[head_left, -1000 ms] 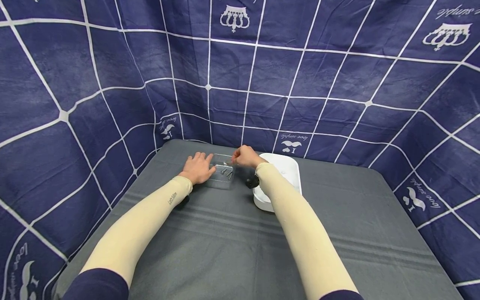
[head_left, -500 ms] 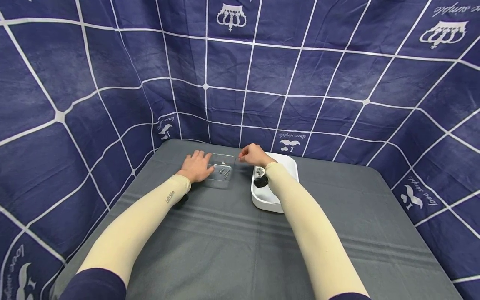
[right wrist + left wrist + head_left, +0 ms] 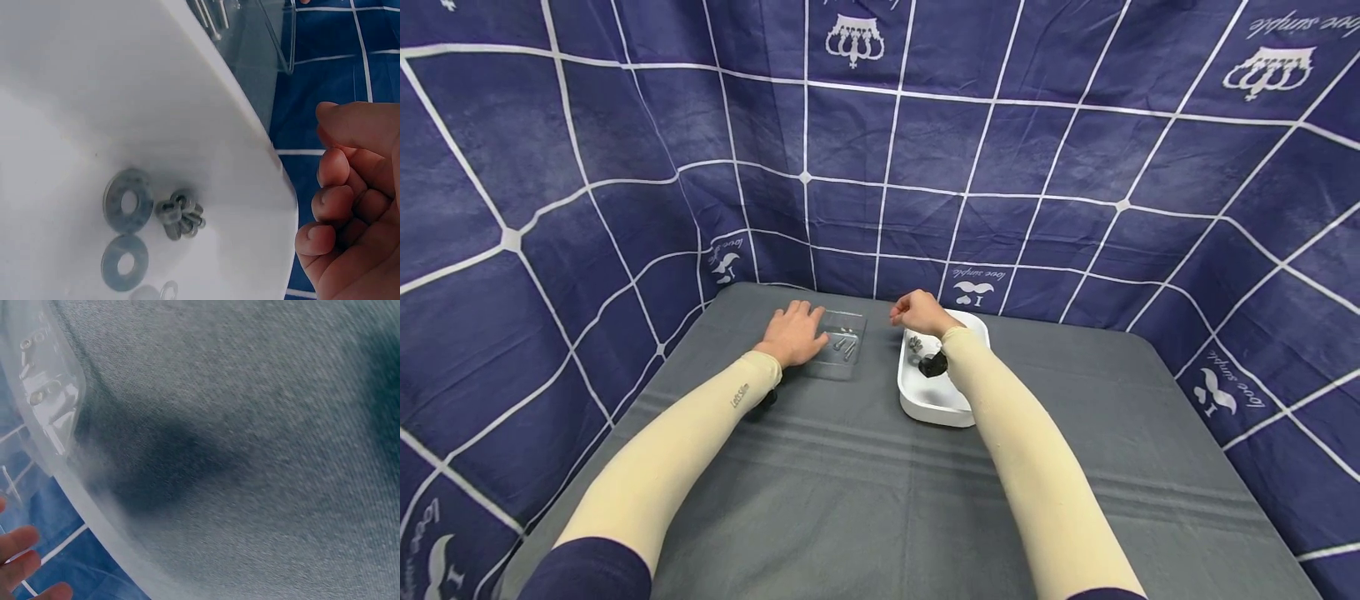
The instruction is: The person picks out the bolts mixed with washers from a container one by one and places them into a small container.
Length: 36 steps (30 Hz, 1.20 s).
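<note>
My left hand [image 3: 792, 335] rests at the left side of a clear plastic box [image 3: 833, 372], its fingers spread. Several long screws [image 3: 850, 348] and smaller bits lie in the box. My right hand [image 3: 922, 314] hovers by the far left rim of a white tray [image 3: 931, 414]. In the right wrist view its fingers [image 3: 332, 203] are loosely curled, the thumb sits apart from them, and nothing shows between. Inside the tray are flat washers [image 3: 127, 262] and a small heap of short bolts [image 3: 181, 214]. Only some left fingertips [image 3: 22, 565] appear in the left wrist view.
A grey cloth [image 3: 820, 500] covers the table. Blue curtains [image 3: 970, 150] with white lines hang behind and at both sides. The box and tray stand apart near the back edge, with a gap of cloth between them.
My right hand has moved right, from the clear box's edge to the white tray's rim, exposing more of the tray's contents. My left hand stays at the box.
</note>
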Each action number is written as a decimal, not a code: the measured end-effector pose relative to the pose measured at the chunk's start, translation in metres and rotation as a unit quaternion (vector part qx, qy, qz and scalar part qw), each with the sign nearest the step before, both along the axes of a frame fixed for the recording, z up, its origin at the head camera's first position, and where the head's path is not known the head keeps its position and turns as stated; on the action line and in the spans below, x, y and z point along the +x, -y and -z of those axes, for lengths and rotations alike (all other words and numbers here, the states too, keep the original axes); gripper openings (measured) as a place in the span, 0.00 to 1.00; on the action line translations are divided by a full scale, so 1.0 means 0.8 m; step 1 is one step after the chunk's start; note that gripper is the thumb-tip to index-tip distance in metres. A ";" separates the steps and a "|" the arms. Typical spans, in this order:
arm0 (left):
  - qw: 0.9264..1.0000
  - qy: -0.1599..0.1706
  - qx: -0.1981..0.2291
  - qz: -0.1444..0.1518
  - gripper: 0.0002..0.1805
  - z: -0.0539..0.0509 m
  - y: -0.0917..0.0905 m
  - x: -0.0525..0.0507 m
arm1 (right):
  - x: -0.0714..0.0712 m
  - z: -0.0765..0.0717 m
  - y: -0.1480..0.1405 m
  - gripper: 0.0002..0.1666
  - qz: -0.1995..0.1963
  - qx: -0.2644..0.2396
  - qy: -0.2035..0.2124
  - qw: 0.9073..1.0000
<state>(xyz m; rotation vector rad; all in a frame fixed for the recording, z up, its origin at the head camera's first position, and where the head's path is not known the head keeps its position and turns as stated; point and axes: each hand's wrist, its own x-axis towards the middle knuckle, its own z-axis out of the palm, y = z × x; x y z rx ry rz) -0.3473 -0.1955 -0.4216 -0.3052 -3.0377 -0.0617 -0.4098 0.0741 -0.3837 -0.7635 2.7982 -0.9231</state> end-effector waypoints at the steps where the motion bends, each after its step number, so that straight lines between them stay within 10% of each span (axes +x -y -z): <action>1: 1.000 0.000 0.000 0.001 0.36 0.000 -0.002 0.000 | 0.000 0.000 -0.003 0.07 0.002 -0.001 0.002 1.000; 36: 0.998 -0.030 0.017 0.049 0.33 -0.006 -0.074 -0.023 | 0.001 0.019 -0.089 0.07 0.046 -0.012 0.011 0.999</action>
